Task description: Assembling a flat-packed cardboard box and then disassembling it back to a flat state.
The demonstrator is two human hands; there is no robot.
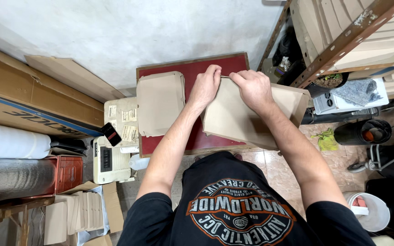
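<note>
So there's this small red-topped table [233, 61] pushed up against the wall, and everything happens on it. The person stands at its near edge, both hands up at the far side of a half-folded cardboard box [238, 120] that sits on the right half of the table and hangs a bit over the right edge. Left hand [204, 86] has its fingers curled down over the box's top edge, pinching the cardboard; right hand [251, 86] is right beside it doing the same, fingers closed on that same edge, thumbs nearly meeting.

As for progress: looks to me like the box is only partly shaped. One side wall stands up on the right, but the rest is flat-ish and tilted, so I'd guess the flaps near the hands aren't tucked in yet. On the left half of the table lies another cardboard piece [159, 102], pale brown, flat; can't tell if it's finished or waiting.

Left of the table there's a beige machine [110, 159], and further left and nearer, a stack of flat cardboard pieces [76, 214] on the floor.
</note>
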